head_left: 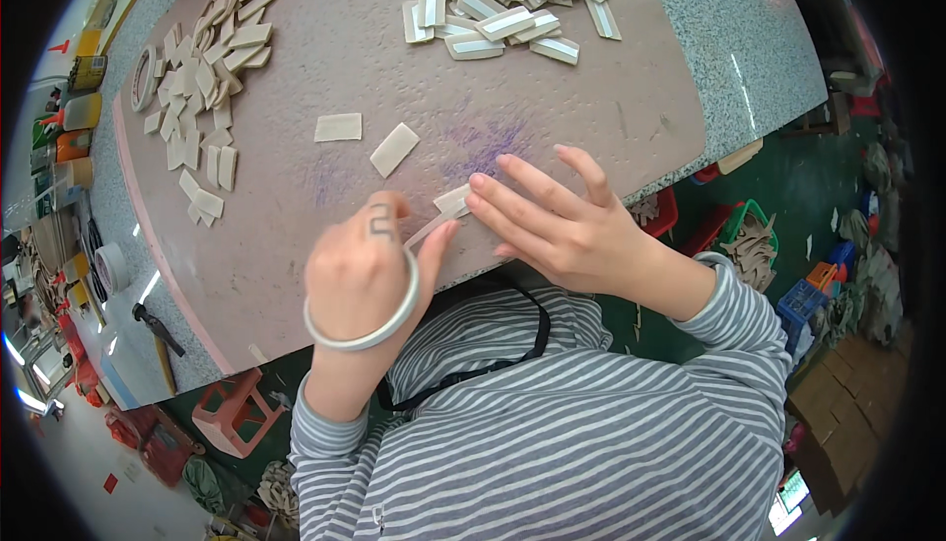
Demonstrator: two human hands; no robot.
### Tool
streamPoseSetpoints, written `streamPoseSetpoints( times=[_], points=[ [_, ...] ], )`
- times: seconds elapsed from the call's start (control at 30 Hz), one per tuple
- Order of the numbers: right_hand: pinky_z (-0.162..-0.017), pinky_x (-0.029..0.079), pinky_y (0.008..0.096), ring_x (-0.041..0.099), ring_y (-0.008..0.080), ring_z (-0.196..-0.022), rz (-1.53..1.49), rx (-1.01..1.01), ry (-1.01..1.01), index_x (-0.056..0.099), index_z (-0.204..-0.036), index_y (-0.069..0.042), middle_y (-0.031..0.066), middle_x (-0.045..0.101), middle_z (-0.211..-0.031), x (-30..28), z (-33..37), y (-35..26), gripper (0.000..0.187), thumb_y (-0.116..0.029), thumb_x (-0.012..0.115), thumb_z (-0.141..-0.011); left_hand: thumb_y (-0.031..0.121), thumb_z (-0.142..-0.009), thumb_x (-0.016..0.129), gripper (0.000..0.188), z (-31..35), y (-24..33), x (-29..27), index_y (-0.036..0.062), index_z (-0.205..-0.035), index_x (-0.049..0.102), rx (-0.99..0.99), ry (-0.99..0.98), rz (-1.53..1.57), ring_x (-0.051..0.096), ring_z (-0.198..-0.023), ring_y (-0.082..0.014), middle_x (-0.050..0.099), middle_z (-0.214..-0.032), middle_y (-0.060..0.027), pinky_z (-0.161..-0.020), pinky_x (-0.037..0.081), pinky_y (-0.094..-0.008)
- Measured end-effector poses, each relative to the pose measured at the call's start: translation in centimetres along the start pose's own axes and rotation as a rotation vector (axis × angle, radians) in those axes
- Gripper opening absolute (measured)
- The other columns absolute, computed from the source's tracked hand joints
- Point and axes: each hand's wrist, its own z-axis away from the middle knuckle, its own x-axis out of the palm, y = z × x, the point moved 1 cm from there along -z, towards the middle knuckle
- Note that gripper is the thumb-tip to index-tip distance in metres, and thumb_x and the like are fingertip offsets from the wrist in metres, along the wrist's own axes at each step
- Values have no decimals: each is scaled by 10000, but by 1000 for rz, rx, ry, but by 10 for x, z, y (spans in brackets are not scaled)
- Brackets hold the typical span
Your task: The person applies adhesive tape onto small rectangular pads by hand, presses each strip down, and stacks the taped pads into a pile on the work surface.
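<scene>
Left hand (361,270): grip nearly closed on one pale strip (430,230) — right hand (560,231), loosely open, touches one beige tab (449,199); two loose tabs (395,150) beyond.

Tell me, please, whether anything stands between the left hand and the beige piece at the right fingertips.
Nothing visible blocks it: only the narrow pale strip spans the gap from the left hand to the beige piece. The right hand touches the piece's right end; two loose beige pieces lie beyond, clear of the gap.
</scene>
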Motion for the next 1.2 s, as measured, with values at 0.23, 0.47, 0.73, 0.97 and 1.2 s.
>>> streamPoseSetpoints(
  times=[0.23, 0.47, 0.73, 0.97, 1.2],
  points=[
    [-1103, 255, 501, 604, 152, -1144, 97, -112, 80, 754, -1231, -112, 3, 693, -1069, 1, -24, 4, 409, -378, 657, -937, 37, -905, 731, 147, 18, 3, -22, 45, -816, 615, 480, 100, 87, 510, -525, -196, 509, -626, -33, -528, 424, -344],
    [-870, 504, 411, 632, 207, -913, -108, -47, 496, 749, -1020, -62, 20, 649, -875, -2, -94, 98, 184, -177, 765, -877, 175, -1090, 565, 282, -17, -58, -4, 19, -862, 622, -343, -57, 796, 501, -562, -70, 544, -621, 4, -545, 391, -273],
    [-1111, 415, 460, 632, 232, -1192, -316, -69, 185, 747, -1165, -96, 35, 723, -1221, 23, -76, 40, 281, -262, 738, -938, 215, -1047, 638, 270, -33, -45, 18, -8, -893, 652, -192, 83, 354, 582, -544, -277, 623, -643, -129, -580, 465, -372],
    [-1214, 210, 544, 592, 148, -1240, -211, -135, 122, 732, -1230, -168, -49, 718, -1245, 33, -76, 42, 303, -309, 682, -967, 202, -939, 764, 234, -18, -48, -11, 30, -840, 640, -69, 137, -96, 607, -555, -318, 610, -630, -121, -593, 487, -427],
    [-1114, 336, 486, 609, 141, -1023, -148, -204, 112, 740, -970, -152, -37, 660, -944, 33, -106, 40, 117, -192, 684, -875, -46, -811, 794, 201, 11, -27, -36, 28, -781, 610, 294, 348, 154, 521, -544, -250, 542, -642, -71, -510, 390, -349]
  ],
)
